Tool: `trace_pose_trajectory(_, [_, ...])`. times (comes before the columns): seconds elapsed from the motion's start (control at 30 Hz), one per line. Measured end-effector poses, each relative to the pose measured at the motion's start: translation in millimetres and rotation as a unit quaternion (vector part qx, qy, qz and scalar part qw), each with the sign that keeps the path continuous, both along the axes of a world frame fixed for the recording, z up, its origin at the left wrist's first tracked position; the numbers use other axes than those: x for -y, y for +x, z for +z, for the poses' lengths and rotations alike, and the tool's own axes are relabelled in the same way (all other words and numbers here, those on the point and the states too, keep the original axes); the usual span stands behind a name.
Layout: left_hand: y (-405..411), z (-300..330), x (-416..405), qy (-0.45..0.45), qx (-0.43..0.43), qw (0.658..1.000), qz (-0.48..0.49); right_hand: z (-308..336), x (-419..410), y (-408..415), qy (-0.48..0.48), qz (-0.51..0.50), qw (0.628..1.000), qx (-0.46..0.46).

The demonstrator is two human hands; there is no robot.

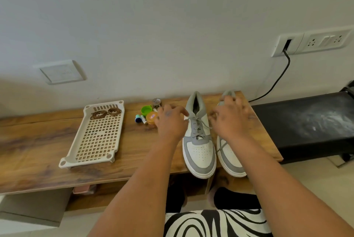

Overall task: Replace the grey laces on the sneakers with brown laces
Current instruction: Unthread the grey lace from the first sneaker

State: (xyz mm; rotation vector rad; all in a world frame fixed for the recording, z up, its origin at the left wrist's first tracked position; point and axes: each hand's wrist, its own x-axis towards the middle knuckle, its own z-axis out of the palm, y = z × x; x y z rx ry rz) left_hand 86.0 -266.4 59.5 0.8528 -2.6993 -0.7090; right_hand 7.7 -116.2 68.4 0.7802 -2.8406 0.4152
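Presently, two grey-and-white lace-up sneakers are being kept side by side on the wooden tabletop [38,140]. The left sneaker's [199,148] grey lace [197,127] is being pinched by the left hand [170,121] and right hand [229,119], blurred. Coiled brown laces [105,113] are lying in the beige perforated plastic tray [76,152]. The orange round lid's [152,117] label is unreadable.

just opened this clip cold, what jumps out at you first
Two bare arms reach in from below, the left hand and right hand working the grey lace of the left sneaker, one of a grey-and-white pair at the right end of the wooden bench. To the left lies a cream perforated tray with coiled brown laces at its far end.
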Motion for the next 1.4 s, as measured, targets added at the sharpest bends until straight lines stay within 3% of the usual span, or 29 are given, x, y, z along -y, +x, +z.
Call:
trace_pose_trajectory(0.1, [-6,-9,-8,-0.015,-0.002,0.999,-0.041,-21,18,-1,-0.159,0.113,0.977,0.087])
trace_pose_trajectory(0.2, [-11,-13,-9,-0.044,0.012,0.998,-0.051,-36,21,-4,-0.188,0.157,0.96,0.135])
trace_pose_trajectory(0.4, [-16,-16,-1,-0.015,-0.011,0.997,-0.069,-50,20,-19,-0.212,0.165,0.954,0.134])
trace_pose_trajectory(0.57, [-16,-17,-4,-0.067,-0.014,0.994,-0.086,-56,19,-18,-0.216,0.183,0.95,0.13])
trace_pose_trajectory(0.73, [-18,-18,-10,-0.083,-0.034,0.992,-0.093,-57,17,-19,-0.245,0.17,0.942,0.156])
trace_pose_trajectory(0.97, [-20,-22,-9,-0.023,-0.057,0.995,-0.072,-52,19,-16,-0.239,0.177,0.938,0.178])
trace_pose_trajectory(1.07, [-21,-24,-7,-0.022,-0.038,0.995,-0.089,-53,19,-18,-0.252,0.165,0.938,0.172])
trace_pose_trajectory(1.2, [-21,-23,-5,-0.046,0.0,0.995,-0.094,-58,20,-22,-0.273,0.089,0.926,0.243])
trace_pose_trajectory(1.33, [-21,-24,-4,0.044,0.024,0.994,-0.093,-57,24,-23,-0.323,-0.007,0.882,0.342])
trace_pose_trajectory(1.4, [-22,-24,-4,0.085,0.033,0.991,-0.1,-53,22,-21,-0.297,0.025,0.904,0.306])
